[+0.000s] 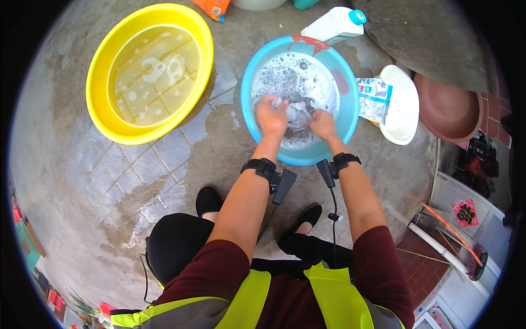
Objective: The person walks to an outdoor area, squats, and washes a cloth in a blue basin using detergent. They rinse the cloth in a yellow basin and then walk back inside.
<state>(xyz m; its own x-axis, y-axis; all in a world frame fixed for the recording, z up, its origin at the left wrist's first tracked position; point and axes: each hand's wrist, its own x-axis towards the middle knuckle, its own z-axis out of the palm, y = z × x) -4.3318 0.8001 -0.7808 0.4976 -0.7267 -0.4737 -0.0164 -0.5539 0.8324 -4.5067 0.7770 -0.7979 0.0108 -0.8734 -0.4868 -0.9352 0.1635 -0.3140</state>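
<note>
Both my hands are inside a blue plastic basin (299, 154) of sudsy water (271, 74) on the floor before me. Between them is a wet, light grey cloth (296, 114), partly sunk in the grey water and foam. My left hand (272, 116) grips the cloth's left side with thumb and fingers. On its right side, my right hand (323, 123) pinches the cloth with curled fingers. Some fingertips are hidden by the cloth and suds. Red stains mark the basin's far rim and its right inner wall.
To the left stands a yellow basin (98, 98) of cloudy water. A white bottle with a teal cap (335, 25) is behind the blue basin. On the right are a printed packet (373, 98), a white basin (404, 107) and a brown basin (448, 107). The concrete floor (172, 197) is wet in patches.
</note>
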